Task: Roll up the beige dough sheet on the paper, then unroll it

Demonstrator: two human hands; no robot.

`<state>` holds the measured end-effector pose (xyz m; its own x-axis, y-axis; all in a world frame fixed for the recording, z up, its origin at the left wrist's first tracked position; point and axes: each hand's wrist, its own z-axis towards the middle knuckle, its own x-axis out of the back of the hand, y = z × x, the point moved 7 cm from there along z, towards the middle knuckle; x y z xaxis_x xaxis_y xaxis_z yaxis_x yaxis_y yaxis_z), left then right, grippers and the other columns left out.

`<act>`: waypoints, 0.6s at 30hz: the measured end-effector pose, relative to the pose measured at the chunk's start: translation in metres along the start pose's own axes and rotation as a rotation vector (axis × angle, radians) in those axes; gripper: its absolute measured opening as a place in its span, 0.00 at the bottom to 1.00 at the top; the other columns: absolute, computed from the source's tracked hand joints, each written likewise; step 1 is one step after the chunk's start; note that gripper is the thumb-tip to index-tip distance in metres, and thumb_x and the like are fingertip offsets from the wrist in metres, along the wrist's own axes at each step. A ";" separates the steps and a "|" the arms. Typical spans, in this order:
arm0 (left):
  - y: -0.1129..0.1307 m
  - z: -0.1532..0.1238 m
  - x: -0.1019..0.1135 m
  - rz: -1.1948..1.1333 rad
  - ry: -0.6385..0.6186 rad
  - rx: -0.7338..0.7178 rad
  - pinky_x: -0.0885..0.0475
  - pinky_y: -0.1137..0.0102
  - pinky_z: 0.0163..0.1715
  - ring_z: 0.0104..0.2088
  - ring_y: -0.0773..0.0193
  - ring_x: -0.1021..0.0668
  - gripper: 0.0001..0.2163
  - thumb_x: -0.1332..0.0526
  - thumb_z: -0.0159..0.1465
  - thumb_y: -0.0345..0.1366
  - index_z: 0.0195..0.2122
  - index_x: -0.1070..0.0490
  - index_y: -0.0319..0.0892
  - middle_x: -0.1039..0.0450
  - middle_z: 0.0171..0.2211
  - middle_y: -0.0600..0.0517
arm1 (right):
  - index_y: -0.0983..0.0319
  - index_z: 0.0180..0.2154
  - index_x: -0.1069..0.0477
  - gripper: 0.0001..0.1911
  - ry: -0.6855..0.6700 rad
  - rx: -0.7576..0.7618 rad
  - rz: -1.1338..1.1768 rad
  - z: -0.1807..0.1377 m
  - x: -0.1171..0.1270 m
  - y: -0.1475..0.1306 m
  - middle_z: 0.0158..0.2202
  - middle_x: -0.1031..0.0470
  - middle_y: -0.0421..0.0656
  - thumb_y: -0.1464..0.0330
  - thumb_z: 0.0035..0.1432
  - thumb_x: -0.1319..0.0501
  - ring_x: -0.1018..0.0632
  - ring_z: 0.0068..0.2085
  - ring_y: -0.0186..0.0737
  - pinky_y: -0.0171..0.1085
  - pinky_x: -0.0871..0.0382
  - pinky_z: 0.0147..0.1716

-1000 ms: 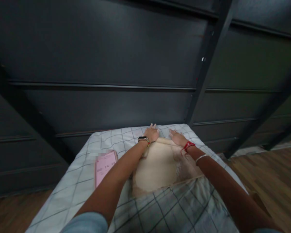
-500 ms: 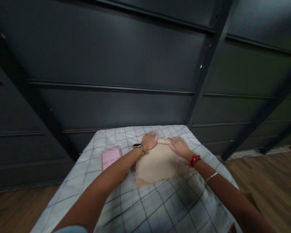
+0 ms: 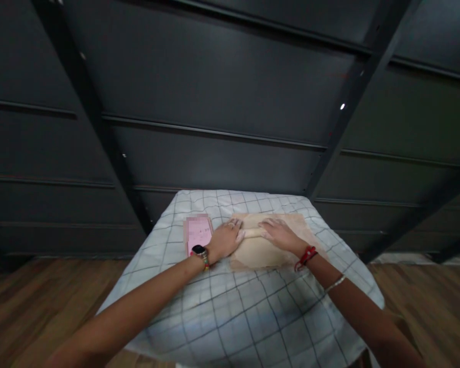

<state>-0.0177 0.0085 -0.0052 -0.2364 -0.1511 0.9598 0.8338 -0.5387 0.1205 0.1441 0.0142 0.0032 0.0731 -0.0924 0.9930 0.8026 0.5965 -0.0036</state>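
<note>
A pale rolling pin [image 3: 254, 232] lies crosswise between my hands. My left hand [image 3: 228, 236] is laid over its left end, with the fingers bent down around it. Over the right end rests my right hand [image 3: 279, 233], its fingers closed on the pin in the same way. My fingers look whitish. Under the pin is a thin, flat cream sheet [image 3: 264, 254], which looks like rolled dough. A light brown sheet [image 3: 297, 222] shows around it. Both ends of the pin are hidden by my hands.
A pink-screened device [image 3: 199, 232] showing digits lies left of my left hand. A white checked cloth [image 3: 222, 306] covers the table. Behind it stands a dark panelled wall [image 3: 222, 163] with beams. The wooden floor [image 3: 61, 301] shows on both sides.
My hands and the rolling pin have come back from the far edge of the cream sheet, toward me. More of the brown sheet shows behind them. The camera view has shifted.
</note>
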 end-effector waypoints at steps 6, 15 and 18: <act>0.000 0.005 -0.006 0.029 0.072 0.116 0.38 0.62 0.57 0.60 0.53 0.35 0.22 0.57 0.70 0.39 0.59 0.42 0.29 0.37 0.58 0.34 | 0.61 0.64 0.45 0.29 -0.092 -0.081 0.031 0.043 -0.014 0.015 0.66 0.45 0.46 0.56 0.68 0.61 0.48 0.66 0.53 0.59 0.55 0.61; -0.050 0.039 -0.014 0.043 0.030 0.164 0.41 0.58 0.59 0.58 0.52 0.33 0.18 0.59 0.69 0.31 0.49 0.34 0.27 0.32 0.53 0.33 | 0.61 0.66 0.49 0.30 -0.191 -0.078 0.077 0.139 -0.026 0.021 0.66 0.45 0.44 0.56 0.68 0.62 0.45 0.66 0.46 0.46 0.52 0.63; -0.059 0.046 -0.011 0.072 0.001 0.142 0.41 0.57 0.59 0.57 0.52 0.32 0.17 0.59 0.68 0.30 0.46 0.32 0.29 0.32 0.51 0.33 | 0.61 0.66 0.50 0.31 -0.210 -0.088 0.125 0.154 -0.027 0.018 0.67 0.47 0.43 0.56 0.67 0.61 0.45 0.66 0.43 0.42 0.50 0.63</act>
<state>-0.0409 0.0800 -0.0112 -0.1736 -0.1856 0.9672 0.9108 -0.4037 0.0861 0.0655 0.1507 -0.0057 0.0580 0.1505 0.9869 0.8440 0.5206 -0.1290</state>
